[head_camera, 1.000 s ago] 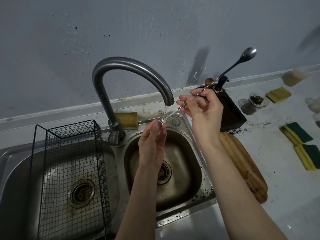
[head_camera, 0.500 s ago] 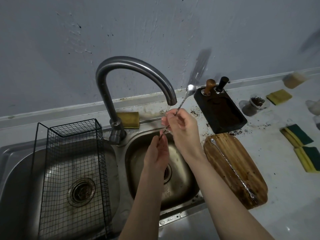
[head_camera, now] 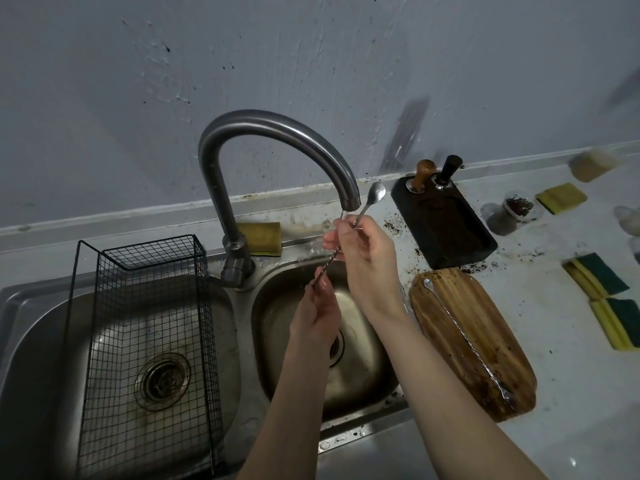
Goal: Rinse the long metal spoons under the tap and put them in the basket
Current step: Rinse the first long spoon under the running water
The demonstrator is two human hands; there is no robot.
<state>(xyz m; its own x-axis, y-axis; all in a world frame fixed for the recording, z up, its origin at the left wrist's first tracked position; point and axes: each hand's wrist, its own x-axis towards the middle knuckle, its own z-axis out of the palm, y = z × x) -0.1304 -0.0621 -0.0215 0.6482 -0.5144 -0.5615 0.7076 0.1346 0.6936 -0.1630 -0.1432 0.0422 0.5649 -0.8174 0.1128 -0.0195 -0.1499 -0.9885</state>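
Observation:
A long metal spoon (head_camera: 375, 194) with a twisted stem slants under the tap (head_camera: 277, 133) spout, bowl up and to the right. My right hand (head_camera: 363, 258) grips its stem just below the spout, where water runs. My left hand (head_camera: 318, 306) pinches the lower end over the right sink bowl (head_camera: 367, 375). A second long spoon (head_camera: 464, 337) lies diagonally on the wooden board (head_camera: 485, 327). The black wire basket (head_camera: 149, 327) stands empty in the left sink bowl.
A yellow sponge (head_camera: 259, 237) sits behind the tap. A black tray (head_camera: 446, 223) with two upright tools stands at the back right, with a small cup (head_camera: 512, 213) and several sponges (head_camera: 602, 278) on the dirty white counter.
The spoon swung down from high at the right to a steeper slant under the spout. My right hand moved left and down along the stem; my left hand dropped lower.

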